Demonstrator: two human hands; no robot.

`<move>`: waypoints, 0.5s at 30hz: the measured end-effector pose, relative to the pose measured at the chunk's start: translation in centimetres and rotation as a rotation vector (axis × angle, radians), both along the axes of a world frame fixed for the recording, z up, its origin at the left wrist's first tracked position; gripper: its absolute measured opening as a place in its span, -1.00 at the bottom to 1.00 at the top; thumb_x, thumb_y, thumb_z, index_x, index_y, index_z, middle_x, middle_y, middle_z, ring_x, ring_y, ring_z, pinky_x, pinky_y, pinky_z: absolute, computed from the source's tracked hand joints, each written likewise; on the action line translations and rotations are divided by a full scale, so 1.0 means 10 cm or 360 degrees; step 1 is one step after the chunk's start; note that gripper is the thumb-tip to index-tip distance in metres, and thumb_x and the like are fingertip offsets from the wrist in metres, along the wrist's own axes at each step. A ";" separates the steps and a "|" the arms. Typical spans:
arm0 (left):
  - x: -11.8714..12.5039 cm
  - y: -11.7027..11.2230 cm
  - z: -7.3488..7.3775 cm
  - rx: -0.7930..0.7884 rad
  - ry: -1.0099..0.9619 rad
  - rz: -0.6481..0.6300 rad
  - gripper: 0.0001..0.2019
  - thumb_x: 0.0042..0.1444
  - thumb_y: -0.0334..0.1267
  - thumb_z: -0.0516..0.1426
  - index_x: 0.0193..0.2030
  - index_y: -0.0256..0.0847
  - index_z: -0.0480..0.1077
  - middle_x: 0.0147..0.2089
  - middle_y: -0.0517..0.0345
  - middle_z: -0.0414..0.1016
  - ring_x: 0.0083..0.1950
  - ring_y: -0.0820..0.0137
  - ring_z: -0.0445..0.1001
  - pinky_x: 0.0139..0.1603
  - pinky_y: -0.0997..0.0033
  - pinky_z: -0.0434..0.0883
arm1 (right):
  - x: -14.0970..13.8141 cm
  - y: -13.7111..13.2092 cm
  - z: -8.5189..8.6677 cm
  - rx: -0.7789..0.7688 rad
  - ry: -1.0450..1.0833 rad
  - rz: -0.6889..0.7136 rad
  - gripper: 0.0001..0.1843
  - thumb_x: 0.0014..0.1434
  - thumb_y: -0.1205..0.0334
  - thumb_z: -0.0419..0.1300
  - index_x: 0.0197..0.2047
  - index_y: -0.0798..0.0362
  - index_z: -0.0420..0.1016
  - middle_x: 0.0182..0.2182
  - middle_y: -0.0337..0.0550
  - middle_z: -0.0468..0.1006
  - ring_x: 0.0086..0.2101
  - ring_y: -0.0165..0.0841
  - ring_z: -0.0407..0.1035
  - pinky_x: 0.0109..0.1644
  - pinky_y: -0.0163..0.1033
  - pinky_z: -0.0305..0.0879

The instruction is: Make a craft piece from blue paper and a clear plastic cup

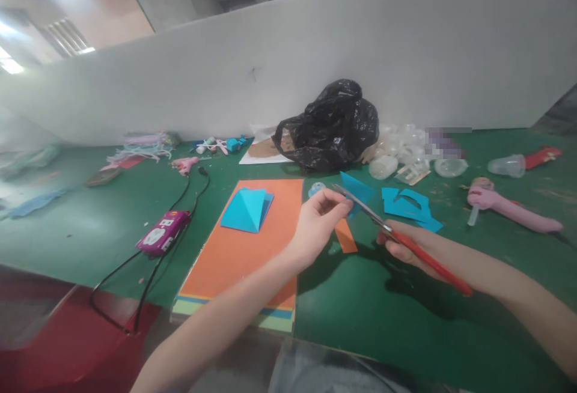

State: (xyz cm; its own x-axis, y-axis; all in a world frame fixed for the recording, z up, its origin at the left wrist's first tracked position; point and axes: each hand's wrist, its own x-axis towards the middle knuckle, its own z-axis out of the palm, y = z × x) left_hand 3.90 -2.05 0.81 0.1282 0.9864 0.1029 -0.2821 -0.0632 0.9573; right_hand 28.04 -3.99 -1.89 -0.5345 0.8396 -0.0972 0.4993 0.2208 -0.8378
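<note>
My right hand grips scissors with red handles, their metal blades pointing up and left. The blade tips reach the fingertips of my left hand, which is closed in a pinch; what lies between its fingers is too small to make out. Just below those fingertips shows an orange paper strip; whether it is held or lies on the table cannot be told. A blue paper piece is behind the blades, and blue paper scraps lie to their right. Left of my left hand, a folded blue paper rests on orange sheets.
On the green table stand a black plastic bag and clear plastic cups along the white partition. A pink glue gun lies right, another pink glue gun left. A purple box sits by black cables.
</note>
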 end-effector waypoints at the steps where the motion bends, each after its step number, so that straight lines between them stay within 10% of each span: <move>1: 0.00 0.00 0.00 -0.0010 -0.0006 0.0004 -0.75 0.05 -0.15 0.39 -0.37 -0.21 0.44 -0.40 0.27 0.44 -0.31 0.49 0.40 -0.12 0.39 0.34 | 0.00 0.01 -0.03 -0.0037 -0.0005 0.0012 -0.48 0.35 -0.40 0.10 -0.12 -0.09 0.43 -0.39 -0.27 0.31 -0.45 -0.34 0.16 -0.43 -0.24 0.24; 15: 0.07 -0.08 0.00 -0.0198 -0.0294 0.0023 -0.68 -0.04 -0.07 0.46 -0.39 -0.20 0.48 -0.32 0.24 0.42 -0.31 0.50 0.34 -0.08 0.37 0.38 | -0.06 0.05 -0.15 -0.0041 0.0041 -0.0119 -0.38 0.27 -0.50 0.12 -0.20 -0.05 0.42 -0.42 -0.27 0.34 -0.45 -0.35 0.17 -0.42 -0.23 0.19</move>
